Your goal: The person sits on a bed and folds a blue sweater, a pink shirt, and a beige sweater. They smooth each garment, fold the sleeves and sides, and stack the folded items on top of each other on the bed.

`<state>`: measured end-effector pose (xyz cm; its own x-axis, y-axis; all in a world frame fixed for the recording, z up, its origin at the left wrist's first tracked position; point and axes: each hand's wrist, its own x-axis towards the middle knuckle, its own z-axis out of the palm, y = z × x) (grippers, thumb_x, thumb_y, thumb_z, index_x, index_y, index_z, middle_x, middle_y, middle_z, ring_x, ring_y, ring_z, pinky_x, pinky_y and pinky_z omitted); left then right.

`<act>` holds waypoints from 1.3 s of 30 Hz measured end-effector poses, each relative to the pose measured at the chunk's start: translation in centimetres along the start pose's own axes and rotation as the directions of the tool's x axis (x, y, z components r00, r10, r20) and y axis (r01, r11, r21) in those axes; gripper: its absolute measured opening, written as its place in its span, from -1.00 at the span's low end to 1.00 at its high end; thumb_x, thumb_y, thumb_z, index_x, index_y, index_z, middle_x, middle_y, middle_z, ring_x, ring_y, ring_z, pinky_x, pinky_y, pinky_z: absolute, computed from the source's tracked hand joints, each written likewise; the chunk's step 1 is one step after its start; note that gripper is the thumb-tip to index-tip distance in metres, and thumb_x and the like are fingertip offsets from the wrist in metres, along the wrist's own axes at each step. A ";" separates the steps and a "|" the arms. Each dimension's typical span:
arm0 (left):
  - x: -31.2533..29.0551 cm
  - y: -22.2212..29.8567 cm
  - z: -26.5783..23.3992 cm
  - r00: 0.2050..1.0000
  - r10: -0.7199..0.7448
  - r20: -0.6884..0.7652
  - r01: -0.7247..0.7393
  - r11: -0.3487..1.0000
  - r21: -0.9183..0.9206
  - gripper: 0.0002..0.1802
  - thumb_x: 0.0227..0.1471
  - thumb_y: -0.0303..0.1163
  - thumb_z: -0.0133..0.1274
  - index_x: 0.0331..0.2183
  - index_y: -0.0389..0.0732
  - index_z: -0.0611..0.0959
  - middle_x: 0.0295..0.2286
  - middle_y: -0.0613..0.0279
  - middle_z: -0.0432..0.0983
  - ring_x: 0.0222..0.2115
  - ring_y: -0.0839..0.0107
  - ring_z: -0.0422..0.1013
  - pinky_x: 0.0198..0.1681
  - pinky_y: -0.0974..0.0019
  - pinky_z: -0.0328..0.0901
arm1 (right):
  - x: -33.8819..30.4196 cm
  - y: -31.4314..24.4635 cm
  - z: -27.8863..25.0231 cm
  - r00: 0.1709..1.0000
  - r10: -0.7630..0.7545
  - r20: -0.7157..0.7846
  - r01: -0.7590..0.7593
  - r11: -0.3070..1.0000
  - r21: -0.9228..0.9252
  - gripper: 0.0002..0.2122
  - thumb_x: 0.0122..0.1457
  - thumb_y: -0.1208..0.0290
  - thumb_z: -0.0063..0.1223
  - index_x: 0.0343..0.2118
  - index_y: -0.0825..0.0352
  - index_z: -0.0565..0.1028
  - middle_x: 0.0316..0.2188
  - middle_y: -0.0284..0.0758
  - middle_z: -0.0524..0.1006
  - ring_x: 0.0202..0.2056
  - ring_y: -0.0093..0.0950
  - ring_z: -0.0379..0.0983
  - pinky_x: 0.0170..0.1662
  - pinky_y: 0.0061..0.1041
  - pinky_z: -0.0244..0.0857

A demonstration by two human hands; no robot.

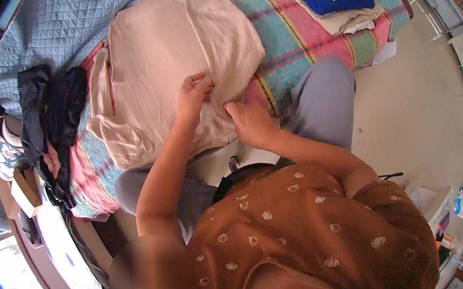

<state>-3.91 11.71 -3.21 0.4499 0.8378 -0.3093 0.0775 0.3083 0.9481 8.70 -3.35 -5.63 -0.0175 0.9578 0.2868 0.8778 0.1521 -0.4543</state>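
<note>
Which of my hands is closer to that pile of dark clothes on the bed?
Left. Your left hand grips the beige garment, closer to the dark clothes; your right hand is farther away.

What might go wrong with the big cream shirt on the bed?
The cream shirt hangs over the bed's edge near both hands, so it might slide off. Its left sleeve lies bunched, so creases may stay. The dark clothes beside it could get mixed in.
</note>
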 end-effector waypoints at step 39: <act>-2.7 -0.8 3.5 0.990 0.119 0.073 -0.117 0.993 -0.034 -0.44 0.05 -0.43 0.06 0.09 -0.38 0.39 -0.06 0.11 0.48 -0.06 0.30 0.41 0.08 0.26 0.25 | 8.0 9.3 -3.1 0.640 0.766 -0.052 -0.196 0.228 0.954 -0.82 0.01 0.58 0.10 -0.27 0.39 0.51 -0.39 -0.36 0.51 -0.33 -0.53 0.42 -0.18 -0.55 0.29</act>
<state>-2.10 7.64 -2.88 0.5200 0.8333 -0.1875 -0.0061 0.2232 0.9748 18.22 4.98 -4.96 0.6861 0.7174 -0.1209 -0.2526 0.0791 -0.9643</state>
